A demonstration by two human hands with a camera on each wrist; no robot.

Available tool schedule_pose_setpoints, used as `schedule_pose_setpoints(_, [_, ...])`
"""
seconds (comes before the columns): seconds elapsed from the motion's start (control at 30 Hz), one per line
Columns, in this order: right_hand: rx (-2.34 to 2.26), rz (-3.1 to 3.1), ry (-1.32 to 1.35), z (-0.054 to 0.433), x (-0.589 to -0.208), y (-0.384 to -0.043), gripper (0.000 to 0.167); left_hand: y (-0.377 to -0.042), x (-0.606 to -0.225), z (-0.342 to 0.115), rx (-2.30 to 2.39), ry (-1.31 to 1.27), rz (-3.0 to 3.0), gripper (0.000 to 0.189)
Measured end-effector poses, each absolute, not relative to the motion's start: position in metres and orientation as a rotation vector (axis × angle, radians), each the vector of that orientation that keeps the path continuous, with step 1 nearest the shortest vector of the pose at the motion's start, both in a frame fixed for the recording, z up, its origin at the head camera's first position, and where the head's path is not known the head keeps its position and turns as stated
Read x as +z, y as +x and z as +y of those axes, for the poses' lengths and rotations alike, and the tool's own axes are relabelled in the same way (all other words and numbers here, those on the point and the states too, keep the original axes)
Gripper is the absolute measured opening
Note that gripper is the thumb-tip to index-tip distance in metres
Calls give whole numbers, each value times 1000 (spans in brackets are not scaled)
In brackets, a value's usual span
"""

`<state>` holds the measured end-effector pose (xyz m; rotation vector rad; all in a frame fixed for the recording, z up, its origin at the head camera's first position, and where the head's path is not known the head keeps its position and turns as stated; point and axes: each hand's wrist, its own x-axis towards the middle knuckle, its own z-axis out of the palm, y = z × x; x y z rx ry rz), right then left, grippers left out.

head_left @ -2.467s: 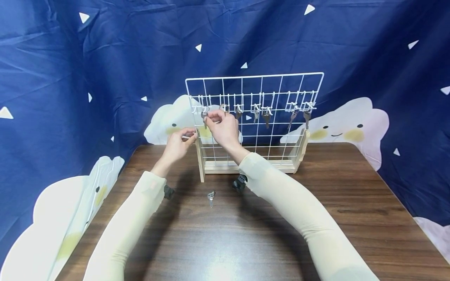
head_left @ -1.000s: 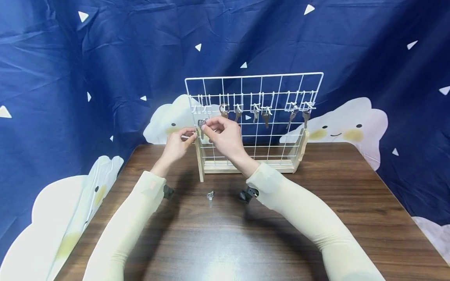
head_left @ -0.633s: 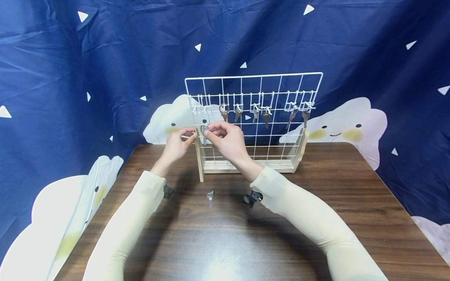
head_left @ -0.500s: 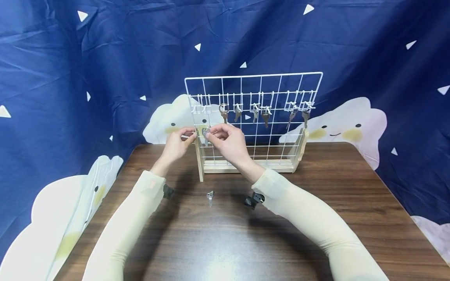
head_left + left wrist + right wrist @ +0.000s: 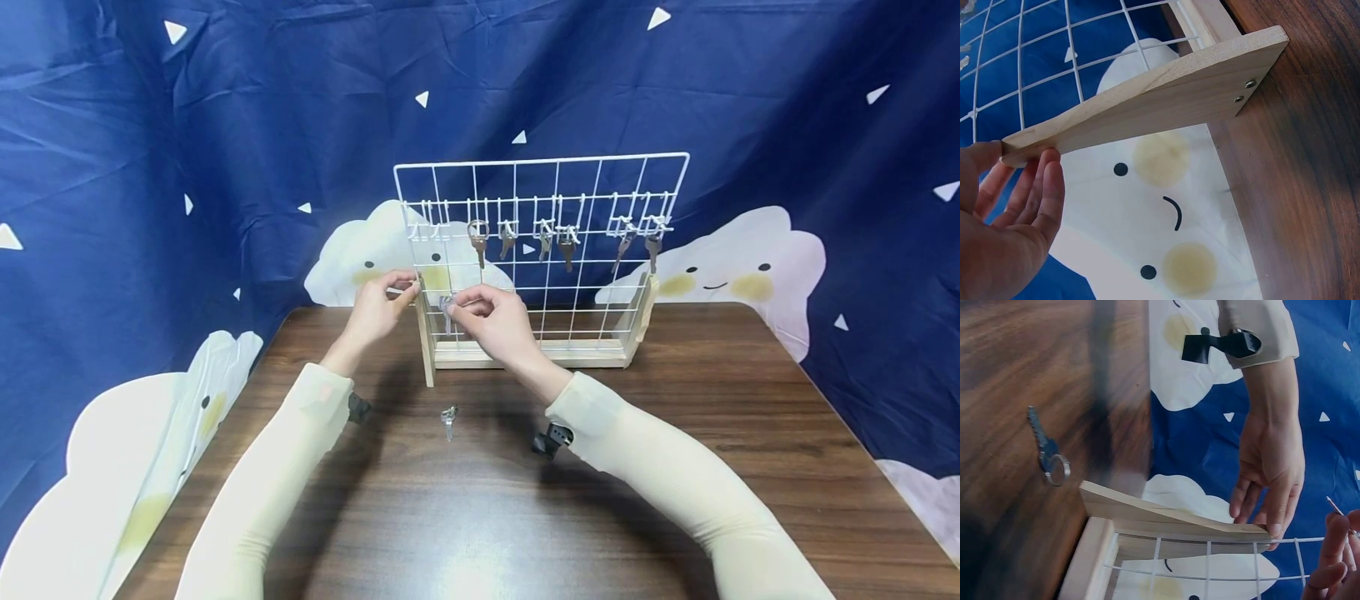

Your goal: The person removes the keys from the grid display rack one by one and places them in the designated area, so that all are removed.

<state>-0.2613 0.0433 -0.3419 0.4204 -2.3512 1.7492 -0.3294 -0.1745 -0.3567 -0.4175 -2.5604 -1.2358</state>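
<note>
My right hand (image 5: pixel 498 325) pinches a silver key (image 5: pixel 447 315) between thumb and fingers, in front of the lower left part of the white wire grid (image 5: pixel 558 160). In the right wrist view only the fingers of that hand show, at the lower right corner, with a thin tip of the key (image 5: pixel 1333 504) sticking out. My left hand (image 5: pixel 378 310) grips the upper end of the rack's left wooden side piece (image 5: pixel 1160 100), thumb on one face and fingers on the other. On the table before the rack lies another silver key (image 5: pixel 449 423) with a ring.
Several keys, among them a brown one (image 5: pixel 479 243), hang from white hooks along the grid. Two hooks (image 5: pixel 431 233) at the left end bear no key. A wooden base bar (image 5: pixel 525 358) joins the side pieces. Behind the brown table (image 5: pixel 712 417) hangs a blue curtain (image 5: pixel 300 100).
The right hand has brought the key away from the leftmost hooks, down and lately slightly right, uncovering the brown key. The left hand and the key on the table have stayed put.
</note>
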Motion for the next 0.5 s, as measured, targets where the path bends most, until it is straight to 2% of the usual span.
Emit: schedule_pose_setpoints(0.5, [1819, -2442, 357, 48, -369, -257, 15, -329, -356, -174, -1246, -420, -2560, 32])
